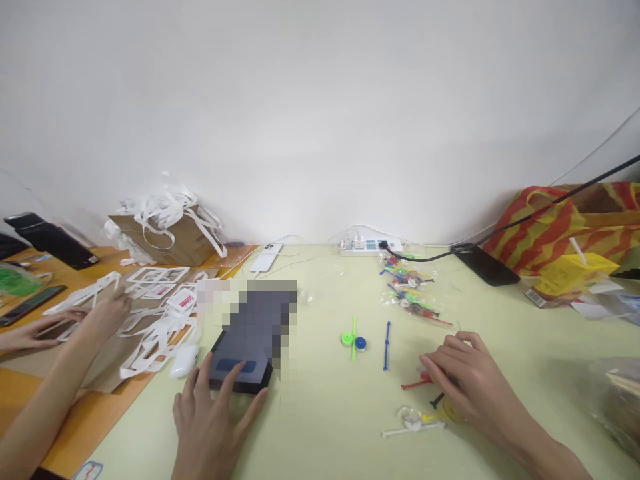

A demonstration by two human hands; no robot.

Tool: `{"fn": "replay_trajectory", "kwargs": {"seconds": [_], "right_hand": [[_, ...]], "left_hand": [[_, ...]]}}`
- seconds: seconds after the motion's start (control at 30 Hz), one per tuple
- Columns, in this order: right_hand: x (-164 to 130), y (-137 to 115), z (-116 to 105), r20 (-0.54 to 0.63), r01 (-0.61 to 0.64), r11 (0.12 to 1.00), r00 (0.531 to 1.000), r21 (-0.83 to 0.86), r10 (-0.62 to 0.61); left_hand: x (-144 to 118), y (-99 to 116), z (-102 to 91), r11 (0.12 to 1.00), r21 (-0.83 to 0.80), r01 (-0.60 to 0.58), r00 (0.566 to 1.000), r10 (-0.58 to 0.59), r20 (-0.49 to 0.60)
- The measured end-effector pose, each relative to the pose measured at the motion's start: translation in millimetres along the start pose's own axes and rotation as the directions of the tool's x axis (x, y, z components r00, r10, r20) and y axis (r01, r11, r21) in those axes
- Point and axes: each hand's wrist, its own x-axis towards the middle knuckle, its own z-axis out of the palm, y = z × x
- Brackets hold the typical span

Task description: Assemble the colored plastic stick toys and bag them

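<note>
My left hand (213,413) lies with spread fingers on the lower end of a dark tablet (250,343), one fingertip on its screen. The tablet's upper part is blurred out. My right hand (465,380) is closed above small plastic pieces, its fingertips next to a red stick (416,385); whatever they pinch is hidden. Under and beside this hand lie a black piece (437,401), a clear ring (410,418), a yellow piece (429,418) and a white stick (413,430). Between my hands are a green stick (355,348) with a green disc (347,340) and blue disc (361,344), plus a blue arrow-tipped stick (387,347).
Bagged coloured pieces (413,300) lie before a power strip (370,246) at the wall. A phone (487,263), yellow carton (575,272) and striped bag (540,220) stand right. On the left, another person's hands (107,313) handle white lanyards (150,333) near a cardboard box (175,237).
</note>
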Motion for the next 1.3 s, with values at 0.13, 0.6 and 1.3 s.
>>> {"fn": "replay_trajectory", "kwargs": {"seconds": [0.13,0.6,1.3], "right_hand": [[-1.0,2.7,-1.4,-0.012,0.014,1.0,1.0,-0.007,-0.014],[2.2,2.9,-1.1,-0.035,0.022,0.999,0.999,-0.043,-0.023],[-2.0,-0.9,6.0,0.031,-0.007,1.0,0.999,0.027,0.006]], "left_hand": [[0.7,-1.1,-3.9,0.999,-0.039,-0.027,0.999,0.026,-0.02],[33.7,145.8,-30.8,0.37,-0.506,-0.779,0.582,0.726,-0.365],[9.3,-65.4,-6.0,0.976,-0.151,-0.154,0.98,0.171,0.104]]}}
